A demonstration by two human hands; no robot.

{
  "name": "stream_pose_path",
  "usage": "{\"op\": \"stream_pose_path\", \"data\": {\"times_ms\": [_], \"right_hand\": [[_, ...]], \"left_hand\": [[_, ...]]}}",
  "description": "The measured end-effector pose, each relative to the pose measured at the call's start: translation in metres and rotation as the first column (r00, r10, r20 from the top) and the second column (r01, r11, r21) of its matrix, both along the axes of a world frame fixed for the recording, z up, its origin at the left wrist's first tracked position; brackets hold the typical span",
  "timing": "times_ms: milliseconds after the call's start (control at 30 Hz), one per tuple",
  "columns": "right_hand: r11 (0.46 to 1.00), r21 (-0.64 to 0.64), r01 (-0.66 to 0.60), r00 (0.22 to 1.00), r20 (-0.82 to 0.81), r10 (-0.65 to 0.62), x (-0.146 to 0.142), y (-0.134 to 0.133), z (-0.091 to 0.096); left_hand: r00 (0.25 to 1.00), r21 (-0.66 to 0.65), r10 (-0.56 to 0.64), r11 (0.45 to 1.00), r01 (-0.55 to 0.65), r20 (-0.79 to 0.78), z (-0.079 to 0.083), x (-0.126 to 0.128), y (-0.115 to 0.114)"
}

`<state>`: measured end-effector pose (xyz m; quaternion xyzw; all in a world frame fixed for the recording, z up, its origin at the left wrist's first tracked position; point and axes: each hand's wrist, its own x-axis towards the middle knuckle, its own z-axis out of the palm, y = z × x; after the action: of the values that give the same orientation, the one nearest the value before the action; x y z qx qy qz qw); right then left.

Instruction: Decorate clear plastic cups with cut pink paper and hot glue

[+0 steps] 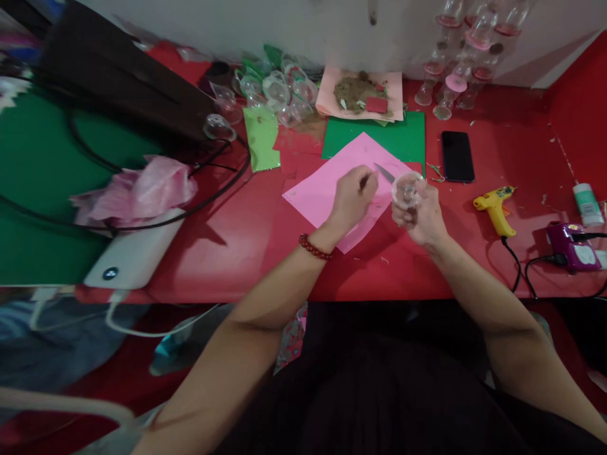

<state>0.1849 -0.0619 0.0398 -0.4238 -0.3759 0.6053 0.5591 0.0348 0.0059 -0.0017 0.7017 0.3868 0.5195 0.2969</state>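
My right hand (429,218) is wrapped round a clear plastic cup (406,189), its round rim facing left and up. A pointed metal blade (385,172) shows just left of the cup; its handle is hidden, and I cannot tell whether it is held or lying down. My left hand (353,196), a red bead bracelet (315,247) on its wrist, is closed with curled fingers, a short gap from the cup. Whatever its fingers hold, if anything, is hidden. Both hands are over a pink sheet (315,189) on the red table (237,253).
At the back are clear plastic cups (277,88), a peach sheet (327,101) with brown material, and stacked cup shapes (448,88). A phone (458,156), yellow glue gun (497,208) and purple socket block (571,246) lie right. Left are a power bank (137,256) and black cable (227,189).
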Motion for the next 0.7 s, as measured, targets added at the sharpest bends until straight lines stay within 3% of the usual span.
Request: {"op": "stream_pose_path", "data": {"times_ms": [100,200,300,400,533,600,700], "right_hand": [[0.999,-0.040,-0.031,1.000,0.000,0.031,0.001,0.001,0.001],[0.996,-0.078,-0.051,0.998,-0.030,0.049,0.003,0.003,0.002],[0.996,-0.074,-0.053,0.997,-0.058,0.049,0.003,0.005,0.000],[0.999,-0.048,-0.010,0.999,-0.045,0.007,0.000,0.005,-0.003],[1.000,-0.014,0.004,1.000,0.021,-0.004,-0.003,0.006,-0.007],[1.000,-0.020,-0.014,0.997,0.069,0.015,-0.003,0.006,-0.008],[0.997,-0.069,-0.023,0.990,0.135,0.032,-0.003,0.006,-0.008]], "left_hand": [[0.997,0.001,0.083,0.997,-0.083,0.002,-0.006,-0.011,0.016],[0.999,-0.012,0.051,0.999,-0.051,0.002,-0.001,-0.014,0.015],[0.995,-0.091,-0.099,0.991,0.100,0.010,0.010,-0.009,0.003],[0.957,-0.185,-0.279,0.939,0.289,0.077,0.016,-0.002,-0.009],[0.906,-0.261,-0.385,0.869,0.420,0.174,0.015,0.002,-0.015],[0.934,-0.204,-0.336,0.912,0.355,0.122,0.014,0.001,-0.016],[0.982,0.074,-0.186,0.980,0.187,-0.022,0.017,0.000,-0.017]]}}
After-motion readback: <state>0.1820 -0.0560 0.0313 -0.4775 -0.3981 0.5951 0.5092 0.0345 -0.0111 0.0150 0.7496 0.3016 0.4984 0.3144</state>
